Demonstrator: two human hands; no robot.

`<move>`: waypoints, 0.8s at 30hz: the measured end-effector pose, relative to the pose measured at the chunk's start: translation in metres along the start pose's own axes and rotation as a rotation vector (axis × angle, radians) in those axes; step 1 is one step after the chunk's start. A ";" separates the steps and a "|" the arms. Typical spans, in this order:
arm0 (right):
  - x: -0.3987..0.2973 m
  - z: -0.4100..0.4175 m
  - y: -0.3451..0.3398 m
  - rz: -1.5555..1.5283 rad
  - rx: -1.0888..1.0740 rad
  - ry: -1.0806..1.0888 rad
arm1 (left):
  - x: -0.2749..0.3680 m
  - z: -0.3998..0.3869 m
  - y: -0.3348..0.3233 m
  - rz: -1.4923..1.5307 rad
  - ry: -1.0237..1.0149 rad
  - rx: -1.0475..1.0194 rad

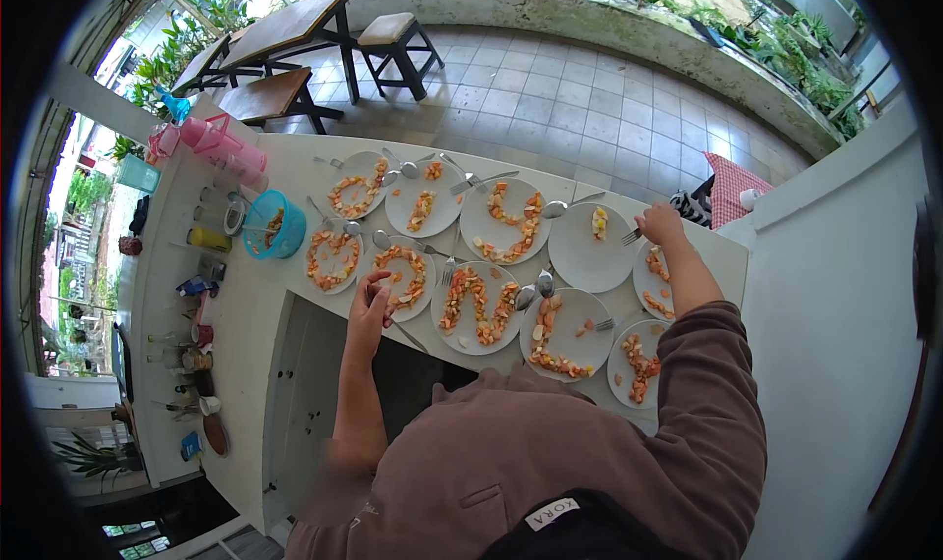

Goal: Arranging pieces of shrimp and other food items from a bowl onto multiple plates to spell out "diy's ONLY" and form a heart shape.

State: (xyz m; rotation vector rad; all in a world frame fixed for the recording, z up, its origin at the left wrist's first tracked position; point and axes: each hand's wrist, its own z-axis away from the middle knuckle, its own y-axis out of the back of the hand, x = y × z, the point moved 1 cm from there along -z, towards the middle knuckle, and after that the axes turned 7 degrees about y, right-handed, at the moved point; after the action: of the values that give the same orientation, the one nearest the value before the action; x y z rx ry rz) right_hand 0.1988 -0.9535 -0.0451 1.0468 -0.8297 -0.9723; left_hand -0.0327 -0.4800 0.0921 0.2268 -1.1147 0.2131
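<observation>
My right hand (661,223) grips a fork (630,237) at the right edge of a white plate (571,261) that bears one small heap of chopped fruit (599,225). Above the near-left plates, my left hand (370,306) has its fingers curled on a slim utensil, mostly hidden by the hand. Below it a plate (420,313) carries a ring of fruit pieces. More plates stand in two rows, their pieces laid out as letters, among them an N (479,306), an L (549,339) and a Y (639,368). The right sleeve partly covers the plates at far right.
A blue bucket (287,228) with chopped food inside stands left on the white counter (250,317). Spoons (545,284) and forks lie between the plates. A pink jug (228,147), jars and bottles line the left side. Beyond are a stool (387,29) and a wooden table (287,26).
</observation>
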 end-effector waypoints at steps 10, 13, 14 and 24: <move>-0.009 -0.012 -0.029 -0.063 -0.052 -0.025 | -0.005 0.009 0.021 -0.041 0.089 0.145; -0.011 -0.002 -0.026 -0.056 -0.019 -0.054 | -0.006 0.005 0.019 -0.035 0.085 0.130; -0.010 -0.001 -0.029 -0.039 0.019 -0.068 | -0.005 0.003 0.017 -0.034 0.085 0.120; -0.043 0.014 0.013 -0.330 0.453 -0.022 | 0.018 -0.012 -0.026 0.016 -0.015 -0.003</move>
State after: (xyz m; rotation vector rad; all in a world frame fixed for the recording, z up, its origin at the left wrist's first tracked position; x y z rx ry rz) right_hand 0.1740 -0.9150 -0.0324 1.6015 -0.9378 -1.0984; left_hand -0.0076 -0.5000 0.1020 0.2171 -1.1320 0.2244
